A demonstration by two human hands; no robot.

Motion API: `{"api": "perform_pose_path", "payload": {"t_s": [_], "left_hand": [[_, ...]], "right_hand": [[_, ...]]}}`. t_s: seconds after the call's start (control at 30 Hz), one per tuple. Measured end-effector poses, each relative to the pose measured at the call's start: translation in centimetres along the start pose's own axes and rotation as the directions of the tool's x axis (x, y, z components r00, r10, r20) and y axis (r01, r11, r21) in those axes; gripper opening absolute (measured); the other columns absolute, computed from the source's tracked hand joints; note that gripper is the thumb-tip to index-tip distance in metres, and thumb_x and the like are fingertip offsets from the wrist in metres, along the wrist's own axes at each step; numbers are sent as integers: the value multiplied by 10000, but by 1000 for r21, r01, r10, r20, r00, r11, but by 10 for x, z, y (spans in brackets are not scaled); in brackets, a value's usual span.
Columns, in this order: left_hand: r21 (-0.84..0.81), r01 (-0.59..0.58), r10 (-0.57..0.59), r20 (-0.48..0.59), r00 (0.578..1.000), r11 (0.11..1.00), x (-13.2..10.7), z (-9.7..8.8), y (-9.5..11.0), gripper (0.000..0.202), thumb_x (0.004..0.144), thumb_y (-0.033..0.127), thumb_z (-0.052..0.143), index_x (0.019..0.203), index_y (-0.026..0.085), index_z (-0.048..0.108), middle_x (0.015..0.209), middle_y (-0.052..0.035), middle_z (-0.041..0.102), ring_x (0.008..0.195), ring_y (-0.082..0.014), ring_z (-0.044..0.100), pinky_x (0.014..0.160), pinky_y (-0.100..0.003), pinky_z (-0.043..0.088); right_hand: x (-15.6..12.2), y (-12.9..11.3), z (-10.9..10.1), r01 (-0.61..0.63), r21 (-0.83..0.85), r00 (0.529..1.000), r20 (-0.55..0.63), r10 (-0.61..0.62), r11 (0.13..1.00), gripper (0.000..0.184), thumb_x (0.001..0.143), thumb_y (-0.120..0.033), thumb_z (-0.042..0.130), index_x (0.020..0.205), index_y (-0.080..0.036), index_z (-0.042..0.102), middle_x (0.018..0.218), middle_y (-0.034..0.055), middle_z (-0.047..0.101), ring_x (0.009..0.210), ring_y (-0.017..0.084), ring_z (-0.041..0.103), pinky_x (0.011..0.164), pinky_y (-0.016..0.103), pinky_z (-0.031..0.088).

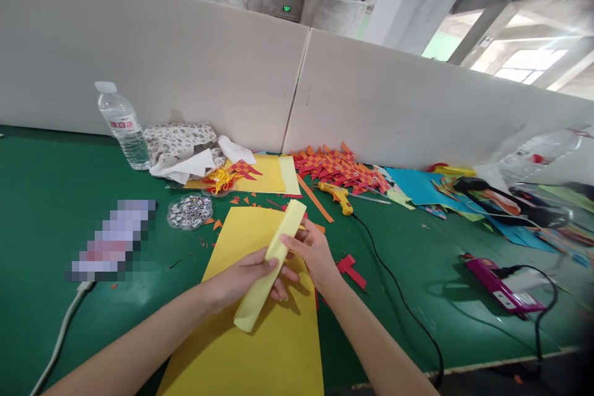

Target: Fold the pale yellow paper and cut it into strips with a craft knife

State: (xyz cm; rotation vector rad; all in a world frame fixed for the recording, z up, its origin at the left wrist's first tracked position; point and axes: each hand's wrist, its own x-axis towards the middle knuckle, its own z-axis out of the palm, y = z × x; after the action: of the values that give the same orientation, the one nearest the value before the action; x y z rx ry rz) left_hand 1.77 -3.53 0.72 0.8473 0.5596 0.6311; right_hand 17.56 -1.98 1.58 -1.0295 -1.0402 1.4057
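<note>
A folded strip of pale yellow paper (271,266) slants up and to the right in front of me. My left hand (241,278) pinches it near the middle, thumb on top. My right hand (313,253) grips its upper part from the right side. Both hands hover just above a large deeper-yellow sheet (260,346) that lies flat on the green table (55,198).
A water bottle (123,127), crumpled cloth (180,145) and a dish of googly eyes (190,210) lie at the left. A pile of woven red-orange paper fish (341,167), a yellow glue gun (338,197) with black cord, blue paper (417,189) and a magenta device (503,284) lie at the right.
</note>
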Motion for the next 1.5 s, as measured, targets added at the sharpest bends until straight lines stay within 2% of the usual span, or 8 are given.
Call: {"api": "perform_pose_path", "payload": {"t_s": [0.2, 0.4, 0.5, 0.6, 0.87, 1.13, 1.27, 1.5], "left_hand": [[128, -18, 14, 36, 999, 992, -3, -4, 2, 315, 844, 438, 558, 912, 131, 580, 803, -68, 625, 547, -98, 495, 583, -250, 388], [162, -7, 8, -6, 1000, 987, -1, -9, 1, 363, 824, 518, 553, 854, 159, 516, 668, 21, 498, 473, -48, 373, 480, -201, 308], [251, -10, 13, -8, 1000, 968, 0, -9, 2, 396, 834, 544, 518, 857, 149, 524, 670, 0, 559, 433, -47, 407, 450, -201, 308], [280, -25, 21, 16, 1000, 960, 1, -9, 1, 423, 849, 546, 487, 963, 141, 533, 737, -43, 634, 430, -67, 473, 457, -218, 347], [372, -71, 75, 3, 997, 925, 3, -7, -2, 387, 864, 530, 466, 925, 149, 490, 695, -21, 633, 380, -52, 460, 404, -196, 333], [343, 21, -23, 1, 1000, 939, 2, -6, -6, 413, 871, 546, 435, 942, 142, 481, 769, -69, 672, 410, -79, 551, 404, -190, 398], [350, 52, -40, -41, 998, 935, 3, -7, -6, 453, 879, 574, 385, 965, 141, 484, 657, -47, 662, 370, -84, 529, 374, -183, 379], [384, 84, -61, -73, 996, 919, 2, -5, -3, 466, 881, 577, 380, 984, 140, 501, 567, -23, 643, 319, -89, 501, 330, -177, 364]], "right_hand": [[2, 2, -1, 14, -10, 1000, -9, -15, 1000, 447, 603, -284, 794, 970, -190, 556, 733, 1, 674, 580, 131, 596, 498, 236, 450], [1, 1, 2, 44, -33, 998, -50, -45, 998, 457, 579, -287, 803, 946, -191, 549, 713, 4, 677, 576, 143, 597, 483, 243, 455], [0, 2, 3, 47, -43, 998, -45, -49, 998, 450, 583, -301, 801, 933, -188, 542, 698, 3, 677, 515, 126, 570, 462, 245, 447], [1, 3, 3, 40, -39, 999, -35, -42, 998, 455, 575, -295, 801, 928, -192, 534, 683, -4, 669, 492, 120, 557, 444, 239, 439], [1, 4, 2, 49, 0, 999, -3, -49, 999, 442, 602, -255, 791, 948, -203, 521, 676, -24, 652, 468, 110, 546, 420, 233, 437], [-2, -1, 6, -2, -6, 998, -56, 2, 1000, 412, 557, -278, 817, 818, -200, 508, 640, -37, 588, 479, 126, 536, 327, 223, 404], [-2, -1, 5, 22, -43, 997, -75, -25, 999, 389, 564, -285, 815, 793, -193, 514, 658, -30, 594, 507, 123, 548, 375, 227, 433], [-4, 0, 9, -26, 5, 1000, -10, 26, 1000, 632, 522, -255, 833, 1032, -214, 462, 578, -68, 599, 420, 124, 521, 366, 238, 421]]}}
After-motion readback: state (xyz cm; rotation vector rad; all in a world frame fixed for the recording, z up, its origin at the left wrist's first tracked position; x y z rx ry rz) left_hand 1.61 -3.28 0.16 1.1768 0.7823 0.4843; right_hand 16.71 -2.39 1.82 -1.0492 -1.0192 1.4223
